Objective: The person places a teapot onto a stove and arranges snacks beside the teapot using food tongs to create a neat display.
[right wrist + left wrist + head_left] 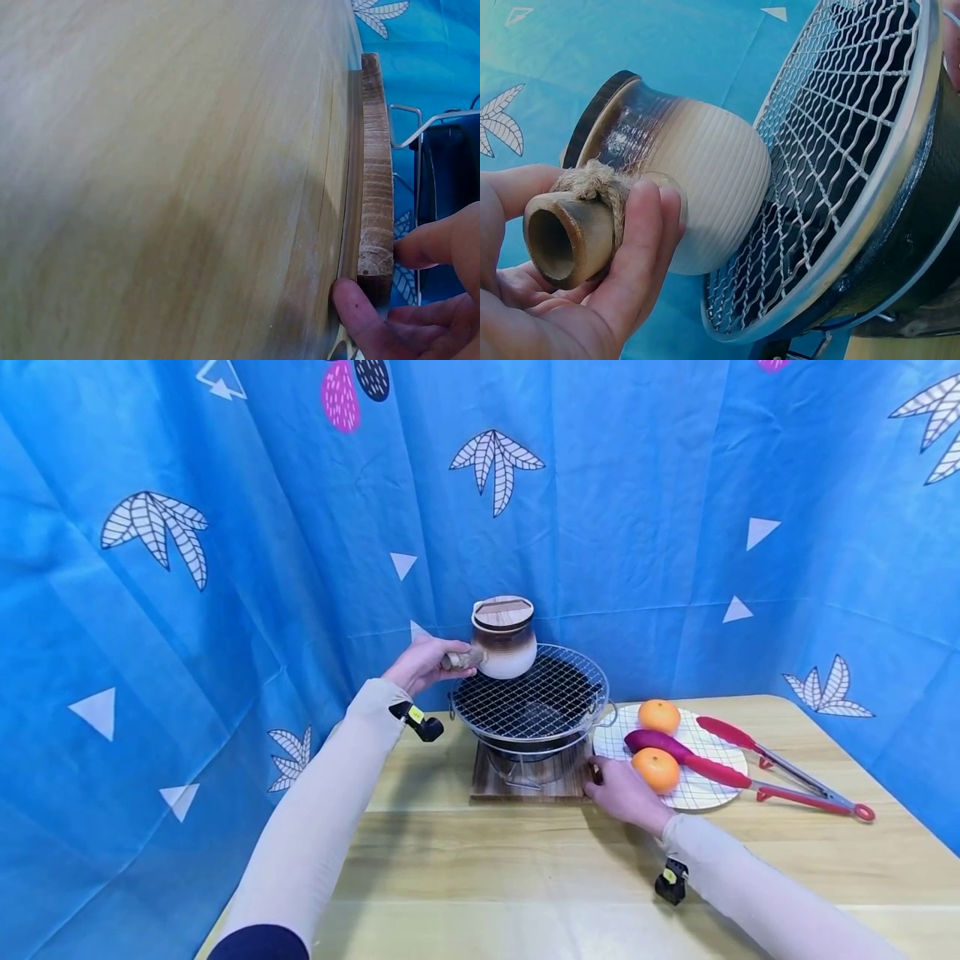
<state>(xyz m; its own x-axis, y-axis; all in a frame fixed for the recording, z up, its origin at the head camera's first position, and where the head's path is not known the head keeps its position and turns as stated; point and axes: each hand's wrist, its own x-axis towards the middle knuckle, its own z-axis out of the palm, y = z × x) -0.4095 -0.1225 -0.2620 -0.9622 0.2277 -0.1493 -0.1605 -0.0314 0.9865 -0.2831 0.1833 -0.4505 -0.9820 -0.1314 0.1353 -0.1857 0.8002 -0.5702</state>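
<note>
My left hand grips the hollow side handle, bound with twine, of a small ceramic teapot. The pot is brown above and cream below, with a wooden lid. It is over the left back part of a round wire grill mesh; whether its base touches the mesh I cannot tell. Under the stove, a wooden board lies on the table, and my right hand pinches its right front corner between thumb and finger.
Beside my right hand a checked plate carries two oranges. Red-tipped tongs lie across the plate onto the table. A wire handle sticks out from the grill. Blue curtain hangs behind and at the sides.
</note>
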